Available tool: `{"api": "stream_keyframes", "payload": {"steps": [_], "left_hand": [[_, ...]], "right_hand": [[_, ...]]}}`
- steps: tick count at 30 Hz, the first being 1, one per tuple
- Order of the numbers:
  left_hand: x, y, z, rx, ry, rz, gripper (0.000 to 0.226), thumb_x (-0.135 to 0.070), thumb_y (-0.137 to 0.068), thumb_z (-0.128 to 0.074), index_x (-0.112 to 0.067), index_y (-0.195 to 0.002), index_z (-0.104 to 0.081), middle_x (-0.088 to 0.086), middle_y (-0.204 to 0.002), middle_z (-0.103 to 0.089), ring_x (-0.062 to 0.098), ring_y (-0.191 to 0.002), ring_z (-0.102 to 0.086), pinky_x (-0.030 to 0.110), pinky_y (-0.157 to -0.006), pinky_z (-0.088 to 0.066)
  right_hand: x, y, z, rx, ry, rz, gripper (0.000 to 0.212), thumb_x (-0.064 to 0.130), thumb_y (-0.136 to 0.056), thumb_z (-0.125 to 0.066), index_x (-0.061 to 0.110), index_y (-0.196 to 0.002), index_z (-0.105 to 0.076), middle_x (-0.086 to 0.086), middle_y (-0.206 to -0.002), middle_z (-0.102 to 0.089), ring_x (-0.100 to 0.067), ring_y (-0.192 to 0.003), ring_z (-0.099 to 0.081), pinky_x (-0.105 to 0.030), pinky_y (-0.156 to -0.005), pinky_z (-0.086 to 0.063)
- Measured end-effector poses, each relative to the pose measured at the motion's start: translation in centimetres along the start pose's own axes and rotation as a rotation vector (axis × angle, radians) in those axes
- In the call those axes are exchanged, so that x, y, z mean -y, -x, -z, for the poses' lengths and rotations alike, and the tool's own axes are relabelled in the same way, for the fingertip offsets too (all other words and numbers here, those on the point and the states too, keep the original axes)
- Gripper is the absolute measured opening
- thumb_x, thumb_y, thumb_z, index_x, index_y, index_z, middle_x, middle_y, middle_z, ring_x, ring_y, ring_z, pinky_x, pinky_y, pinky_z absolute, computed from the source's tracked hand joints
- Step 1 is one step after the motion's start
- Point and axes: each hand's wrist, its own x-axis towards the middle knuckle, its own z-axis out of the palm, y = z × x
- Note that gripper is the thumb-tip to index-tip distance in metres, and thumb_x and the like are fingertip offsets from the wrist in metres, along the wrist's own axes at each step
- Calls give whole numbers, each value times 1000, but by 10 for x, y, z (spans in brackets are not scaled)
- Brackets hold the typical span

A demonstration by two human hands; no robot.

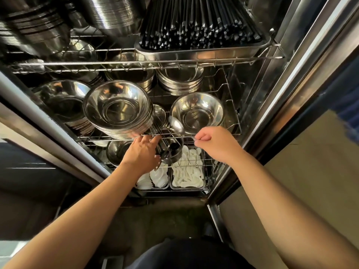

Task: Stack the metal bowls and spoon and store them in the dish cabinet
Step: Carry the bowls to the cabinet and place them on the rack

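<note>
The open dish cabinet holds a tall stack of metal bowls (118, 109) on the middle wire shelf (229, 133), with a single metal bowl (198, 112) to its right. Between them a metal spoon (175, 124) lies with its bowl over the shelf's front rail. My right hand (215, 143) pinches the spoon's handle end at the rail. Just below the rail, my left hand (141, 154) grips the left side of a small, tilted metal bowl (172, 152). My fingers hide part of its rim.
More bowl stacks (64, 101) fill the left and back of the shelf. A tray of black chopsticks (200, 26) sits on the top shelf. Trays of white plastic spoons (187, 174) lie on the bottom shelf. The cabinet's steel door frame (287, 90) runs along the right.
</note>
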Motion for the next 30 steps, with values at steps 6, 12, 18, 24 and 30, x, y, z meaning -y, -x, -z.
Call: {"api": "stream_keyframes", "payload": {"steps": [6,12,18,24,30], "left_hand": [[1,-1,3,51,78,29,82,-34,-86,-64,-29,-156,-22,14,-151,-42,36,-141,-34,48,-107,-42],[2,1,4,60,108,52,81,-32,-87,-63,-32,-156,-21,9,-151,-40,34,-143,-31,48,-102,-47],[2,1,5,75,124,49,82,-35,-87,-62,-32,-156,-19,8,-155,-36,34,-148,-23,49,-109,-43],[2,5,6,54,105,15,81,-40,-87,-61,-29,-157,-20,10,-153,-38,33,-144,-28,47,-108,-42],[4,5,8,56,77,2,81,-42,-90,-59,-29,-158,-17,9,-154,-37,30,-143,-28,45,-113,-38]], "right_hand": [[-36,10,-40,311,-44,-107,14,28,-89,-73,27,-103,-74,15,-102,-67,-2,-94,-64,-27,-88,-50],[-47,-21,-93,329,-112,-269,30,22,-90,-72,11,-119,-73,-5,-124,-69,-20,-108,-64,-30,-93,-48],[-41,-65,-125,248,-294,-614,16,18,-94,-70,3,-100,-69,-13,-88,-65,-23,-78,-59,-32,-74,-48],[-41,-98,-145,240,-506,-791,20,-4,-95,-56,-2,-115,-60,-5,-63,-48,-11,-48,-41,-32,-78,-54],[-36,-114,-161,293,-659,-797,21,-14,-97,-45,-7,-116,-53,-15,-82,-53,-14,-59,-51,-28,-68,-60]]}}
